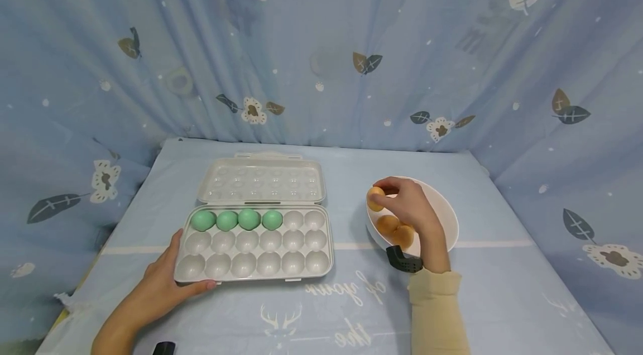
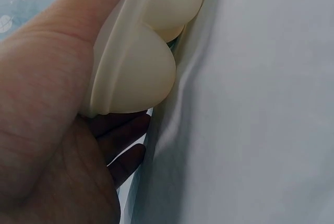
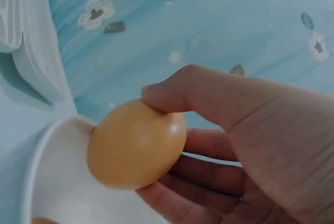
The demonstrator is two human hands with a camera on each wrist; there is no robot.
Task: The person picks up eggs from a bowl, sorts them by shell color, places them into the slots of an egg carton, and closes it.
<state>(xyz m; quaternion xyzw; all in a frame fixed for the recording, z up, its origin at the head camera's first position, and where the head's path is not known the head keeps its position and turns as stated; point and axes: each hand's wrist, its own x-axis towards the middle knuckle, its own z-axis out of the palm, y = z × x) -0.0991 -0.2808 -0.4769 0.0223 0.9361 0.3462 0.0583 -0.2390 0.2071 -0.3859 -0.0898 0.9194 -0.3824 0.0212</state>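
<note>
A light grey plastic egg box lies on the table with its lid tipped back. Several green eggs fill the left part of its back row; the other cups hold nothing. At the box's front left corner my left hand grips it, thumb along the front edge and fingers on the left side. My right hand pinches a brown egg between thumb and fingertips, over the left rim of a white bowl. Inside the bowl rest more brown eggs, partly hidden by the hand.
The open lid lies flat behind the egg box. A pale blue printed cloth covers the table. Behind and at the sides hangs a blue patterned curtain. A stretch of cloth separates the box from the bowl.
</note>
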